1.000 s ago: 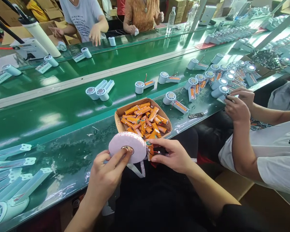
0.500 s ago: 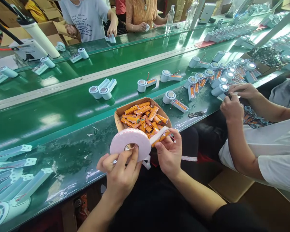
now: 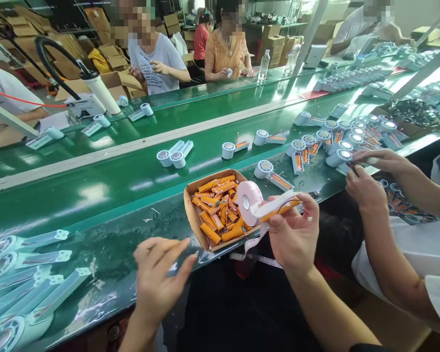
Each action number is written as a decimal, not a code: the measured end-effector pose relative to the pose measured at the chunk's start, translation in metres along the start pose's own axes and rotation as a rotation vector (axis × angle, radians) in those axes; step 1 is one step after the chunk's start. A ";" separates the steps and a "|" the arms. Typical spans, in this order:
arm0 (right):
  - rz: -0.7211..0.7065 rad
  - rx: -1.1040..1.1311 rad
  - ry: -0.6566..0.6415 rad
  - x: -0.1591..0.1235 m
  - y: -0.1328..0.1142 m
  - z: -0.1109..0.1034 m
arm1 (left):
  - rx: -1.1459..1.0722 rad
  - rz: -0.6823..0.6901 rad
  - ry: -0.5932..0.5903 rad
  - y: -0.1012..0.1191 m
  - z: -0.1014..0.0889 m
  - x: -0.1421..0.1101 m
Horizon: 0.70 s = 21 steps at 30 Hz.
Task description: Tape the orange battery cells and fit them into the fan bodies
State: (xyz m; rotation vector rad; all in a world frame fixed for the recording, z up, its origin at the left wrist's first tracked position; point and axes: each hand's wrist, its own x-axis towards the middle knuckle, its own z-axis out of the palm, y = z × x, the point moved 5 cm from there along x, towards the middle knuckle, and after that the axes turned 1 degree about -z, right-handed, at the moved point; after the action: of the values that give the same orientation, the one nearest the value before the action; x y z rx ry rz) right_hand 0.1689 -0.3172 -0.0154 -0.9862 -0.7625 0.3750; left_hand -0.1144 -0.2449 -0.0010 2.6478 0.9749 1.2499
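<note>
My right hand (image 3: 295, 234) grips an orange battery pack (image 3: 280, 211) with a white strip of tape along its top. That strip runs to a roll of double-sided tape (image 3: 254, 190), which hangs at the pack's left end in front of the cardboard box (image 3: 192, 215). A loose ribbon of liner (image 3: 252, 248) dangles below the roll. More orange battery packs (image 3: 220, 188) with thin wires fill the box. My left hand (image 3: 163, 274) is empty, its fingers apart, over the bench edge to the lower left of the box.
Light-blue fan housings (image 3: 25, 283) lie at the left. Other housings holding orange packs (image 3: 275, 178) stand right of the box. A green conveyor (image 3: 124, 171) runs behind. A co-worker's hands (image 3: 366, 181) handle a housing at the right; people sit across the line.
My left hand has let go of the tape roll and drawn back left. My right hand has moved right with the battery pack, the roll hanging from its tape. The view has tilted up.
</note>
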 end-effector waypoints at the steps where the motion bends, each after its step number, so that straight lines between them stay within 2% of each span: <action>1: 0.004 0.003 0.008 -0.004 0.004 0.003 | -0.030 0.032 -0.022 0.009 0.009 0.003; 4: 0.047 0.064 0.056 -0.010 0.010 0.002 | -0.092 0.073 -0.134 0.032 0.041 0.011; 9: 0.095 0.116 0.050 -0.010 0.004 -0.008 | -0.142 0.071 -0.318 0.051 0.090 0.033; 13: 0.109 0.114 0.056 -0.015 0.003 -0.012 | -0.254 0.061 -0.458 0.067 0.122 0.054; 17: 0.147 0.187 0.037 -0.020 0.003 -0.010 | -0.340 0.017 -0.489 0.069 0.138 0.064; 21: 0.168 0.217 0.033 -0.019 -0.004 -0.010 | -0.307 -0.025 -0.436 0.060 0.130 0.063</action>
State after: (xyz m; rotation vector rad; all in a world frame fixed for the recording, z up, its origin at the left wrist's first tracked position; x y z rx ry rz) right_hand 0.1627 -0.3370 -0.0230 -0.8516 -0.5962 0.5738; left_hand 0.0396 -0.2304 -0.0271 2.4934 0.6815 0.6973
